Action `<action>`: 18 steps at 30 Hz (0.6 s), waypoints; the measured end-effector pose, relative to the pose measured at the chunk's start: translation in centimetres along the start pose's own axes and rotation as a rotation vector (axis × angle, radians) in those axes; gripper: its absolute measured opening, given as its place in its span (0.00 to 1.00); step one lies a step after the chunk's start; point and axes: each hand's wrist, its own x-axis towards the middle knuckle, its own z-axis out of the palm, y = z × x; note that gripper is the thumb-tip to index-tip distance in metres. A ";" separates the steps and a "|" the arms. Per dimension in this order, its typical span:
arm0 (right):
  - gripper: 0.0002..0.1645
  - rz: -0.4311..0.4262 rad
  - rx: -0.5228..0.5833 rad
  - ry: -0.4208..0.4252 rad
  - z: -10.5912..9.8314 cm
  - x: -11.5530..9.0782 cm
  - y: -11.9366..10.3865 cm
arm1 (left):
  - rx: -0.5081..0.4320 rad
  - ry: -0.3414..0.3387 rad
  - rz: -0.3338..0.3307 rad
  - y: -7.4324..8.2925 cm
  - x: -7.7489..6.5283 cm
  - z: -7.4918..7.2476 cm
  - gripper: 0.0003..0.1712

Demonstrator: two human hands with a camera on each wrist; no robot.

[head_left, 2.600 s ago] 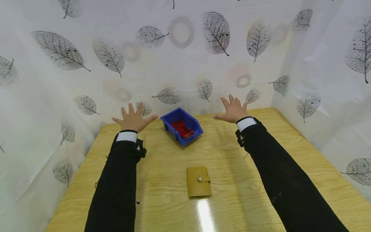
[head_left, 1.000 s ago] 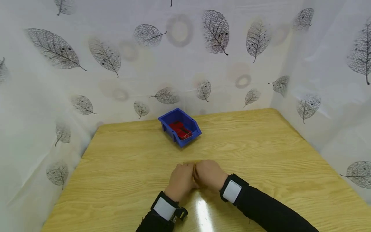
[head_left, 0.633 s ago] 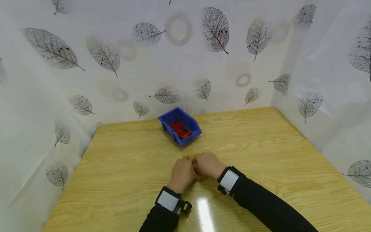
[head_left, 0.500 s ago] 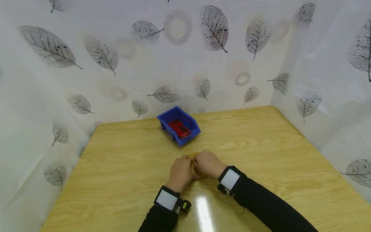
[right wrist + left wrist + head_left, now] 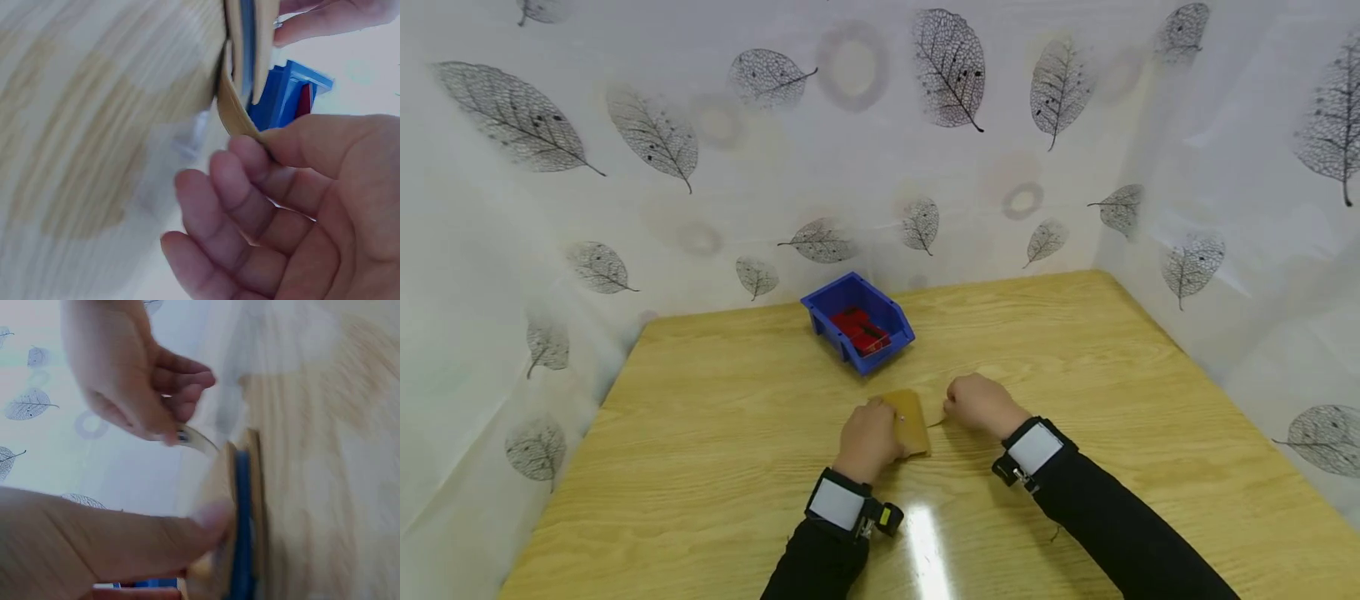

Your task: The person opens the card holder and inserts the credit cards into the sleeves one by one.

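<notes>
A small mustard-coloured wallet (image 5: 913,427) with a snap strap is raised on its edge near the middle of the table. My left hand (image 5: 868,437) grips it by its left side, thumb (image 5: 169,540) against the cover. Off its right side extends the loose strap (image 5: 232,114), its end pinched between thumb and forefinger of my right hand (image 5: 985,404). The other right fingers (image 5: 206,203) are loosely bent. A metal snap (image 5: 182,435) shows near the strap's tip. Between the two covers runs a blue inner layer (image 5: 242,519), seen edge-on in the left wrist view.
Behind the hands stands a blue plastic bin (image 5: 871,363) holding red flat items (image 5: 855,327). The wooden table (image 5: 722,392) meets white leaf-print sheeting (image 5: 865,167) at its back and sides.
Both hands came down from spread above the table and took hold of the wallet. Since half a second ago, my right hand has drawn the strap away to the right, unfastening it.
</notes>
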 end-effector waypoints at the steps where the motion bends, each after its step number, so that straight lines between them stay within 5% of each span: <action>1: 0.23 0.006 -0.011 -0.017 0.1 0.0 0.2 | 0.002 0.010 -0.025 0.2 0.1 0.2 0.27; 4: 0.19 0.018 -0.050 -0.063 0.6 0.3 0.5 | 0.035 0.085 -0.070 1.0 0.1 1.2 0.31; 8: 0.16 0.054 -0.081 -0.108 0.8 0.7 0.7 | 0.141 0.204 -0.042 1.9 0.2 2.3 0.36; 11: 0.16 0.066 -0.075 -0.119 0.6 0.8 0.9 | 0.154 0.187 -0.049 2.1 0.5 2.1 0.36; 14: 0.19 0.057 -0.043 -0.128 0.4 0.7 1.0 | -0.016 0.105 -0.062 1.3 0.6 0.6 0.30; 18: 0.22 0.024 -0.010 -0.136 0.3 0.7 1.2 | -0.373 -0.029 -0.098 -1.6 -0.1 -2.4 0.21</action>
